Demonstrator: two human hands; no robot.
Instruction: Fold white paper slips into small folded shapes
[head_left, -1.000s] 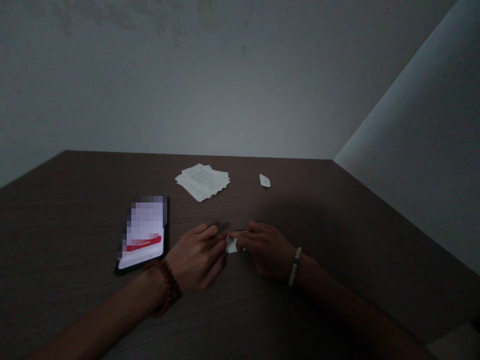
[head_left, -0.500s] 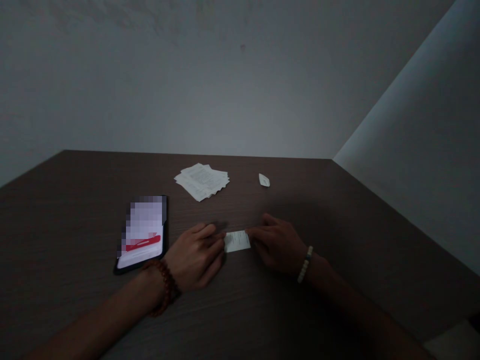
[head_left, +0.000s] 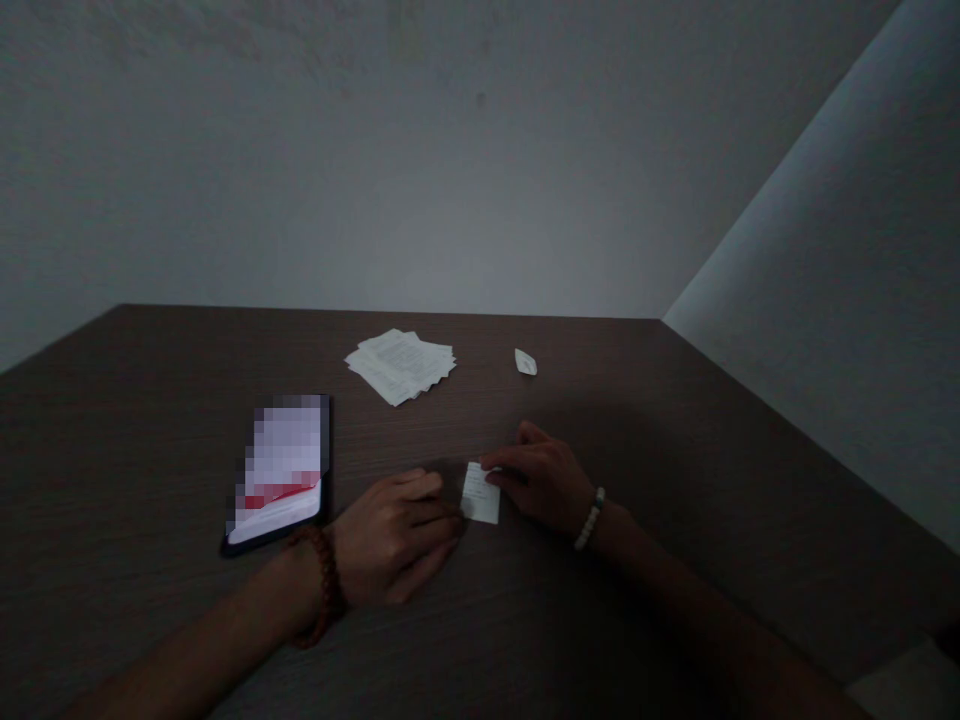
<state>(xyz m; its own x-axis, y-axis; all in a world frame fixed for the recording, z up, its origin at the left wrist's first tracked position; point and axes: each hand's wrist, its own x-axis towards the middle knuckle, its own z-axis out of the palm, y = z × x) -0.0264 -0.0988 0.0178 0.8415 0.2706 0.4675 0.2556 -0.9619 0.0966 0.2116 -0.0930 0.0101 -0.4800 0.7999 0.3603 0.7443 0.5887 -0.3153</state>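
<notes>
A small white slip of paper (head_left: 481, 497) with printed lines lies on the brown table between my hands, turned at an angle. My right hand (head_left: 546, 484) pinches its upper right edge between thumb and fingers, and wears a pale beaded bracelet. At the slip's lower left corner is my left hand (head_left: 397, 540), its fingers curled together with the tips against the paper. A brown beaded bracelet circles the left wrist.
A phone (head_left: 274, 537) with a lit, partly blurred screen lies left of my left hand. Farther back rests a loose stack of printed papers (head_left: 401, 367). Right of it is a small folded paper (head_left: 526, 362). Walls stand behind the table (head_left: 187, 350) and at its right.
The slip has turned from lying sideways to standing lengthwise toward me. My left hand has shifted slightly down to its lower corner; my right hand now pinches its top edge.
</notes>
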